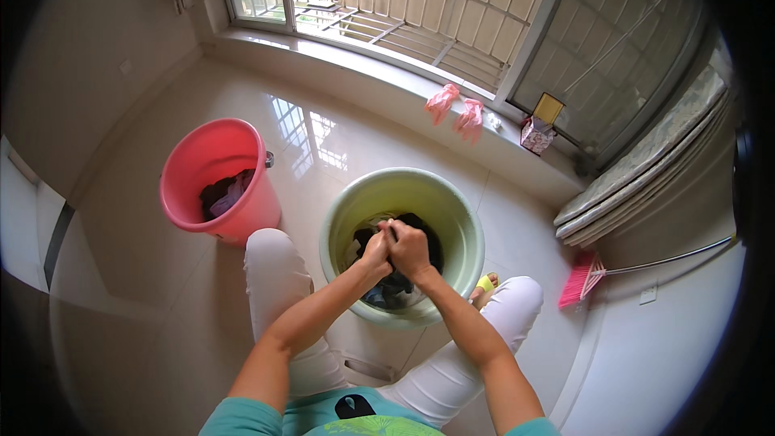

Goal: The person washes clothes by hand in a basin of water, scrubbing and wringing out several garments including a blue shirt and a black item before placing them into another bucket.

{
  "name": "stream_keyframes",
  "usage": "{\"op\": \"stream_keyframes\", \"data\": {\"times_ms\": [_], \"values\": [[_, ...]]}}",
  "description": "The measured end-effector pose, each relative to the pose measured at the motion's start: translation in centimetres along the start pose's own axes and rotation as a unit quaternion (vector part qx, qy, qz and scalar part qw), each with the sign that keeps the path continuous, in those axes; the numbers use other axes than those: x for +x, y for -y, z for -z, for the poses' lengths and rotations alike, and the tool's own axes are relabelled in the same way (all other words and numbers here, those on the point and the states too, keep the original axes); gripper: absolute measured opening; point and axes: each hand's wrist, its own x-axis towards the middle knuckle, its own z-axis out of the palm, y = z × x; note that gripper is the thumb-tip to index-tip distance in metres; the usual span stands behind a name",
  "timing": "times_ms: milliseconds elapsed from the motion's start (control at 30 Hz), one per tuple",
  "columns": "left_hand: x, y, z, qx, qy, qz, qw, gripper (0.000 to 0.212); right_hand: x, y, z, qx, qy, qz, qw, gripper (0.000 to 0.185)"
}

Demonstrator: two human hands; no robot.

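Note:
Between my knees stands a pale green plastic tub [455, 224] with a wet-looking heap of dark and light clothes [396, 290] in its bottom. My left hand [376, 251] and my right hand [412, 249] meet above the middle of the heap, fists pressed together. Dark cloth shows between and just below them, and both appear closed on it. How much of it each one holds is hidden by the fingers.
To the left stands a pink bucket [251, 212] holding dark and purple clothes [233, 195]. Pink plastic bags [469, 118] and a patterned box [537, 135] sit on the window ledge [363, 66]. A pink broom [578, 278] leans by the right wall near a curtain [648, 163].

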Motion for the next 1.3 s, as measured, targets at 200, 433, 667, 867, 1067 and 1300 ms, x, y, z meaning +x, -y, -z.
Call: {"op": "stream_keyframes", "data": {"times_ms": [200, 433, 667, 867, 1067, 1300], "values": [[-0.9, -1.9, 0.0, 0.007, 0.033, -0.012, 0.999, 0.021, 0.2, 2.4, 0.7, 0.063, -0.005, -0.018, 0.998, 0.026], [-2.9, -2.5, -2.2, -0.004, 0.081, 0.101, 0.992, 0.025, 1.1, 0.0, 1.9, -0.048, -0.002, -0.103, 0.994, 0.035], [-2.3, -5.3, -0.6, 0.42, 0.102, -0.155, 0.888, 0.037, 2.6, -0.8, 5.2, 0.419, 0.14, -0.27, 0.855, 0.039], [-3.2, -6.0, -2.5, 0.528, 0.181, -0.233, 0.797, 0.038, 2.5, -0.8, 5.5, 0.404, 0.219, -0.149, 0.875, 0.032], [-2.3, -6.5, -1.7, 0.229, 0.097, -0.137, 0.959, 0.019, 2.2, -3.0, 5.7, 0.284, 0.221, -0.177, 0.916, 0.088], [-4.9, -9.4, -3.1, 0.035, 0.201, -0.08, 0.976, 0.012, -0.3, -3.0, 4.0, 0.438, 0.259, -0.236, 0.828, 0.049]]}}
